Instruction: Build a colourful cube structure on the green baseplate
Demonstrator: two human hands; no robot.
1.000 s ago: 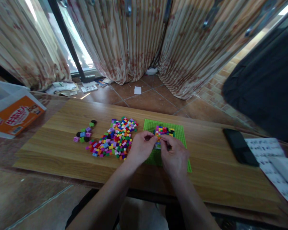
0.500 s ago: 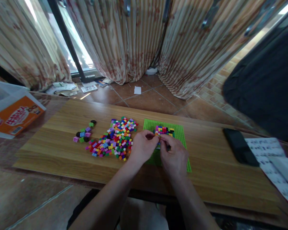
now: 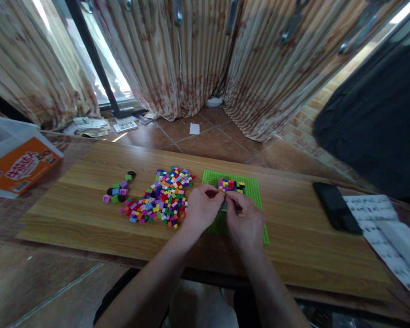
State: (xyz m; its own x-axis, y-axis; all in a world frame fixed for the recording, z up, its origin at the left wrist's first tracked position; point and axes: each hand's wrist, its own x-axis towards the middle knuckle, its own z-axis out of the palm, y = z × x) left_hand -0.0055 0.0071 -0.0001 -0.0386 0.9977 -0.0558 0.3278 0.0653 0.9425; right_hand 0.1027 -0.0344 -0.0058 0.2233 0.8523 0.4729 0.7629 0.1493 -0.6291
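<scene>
Right of the grip lies 1 black phone [image 3: 336, 208], printed paper [image 3: 371, 212] beside it. Left of the grip stands 1 orange-labelled box [image 3: 18, 157]; beyond the grip, 1 white sheet [image 3: 194, 129] lies near striped curtains [image 3: 171, 59].

We look from head, facing forward and down; wooden tabletop [image 3: 294, 218] spans view below us, near; curtains [image 3: 203, 54] farther off.

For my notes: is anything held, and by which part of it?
It cannot be told: left grip and right grip are close together at the built bricks, hiding anything between.
</scene>
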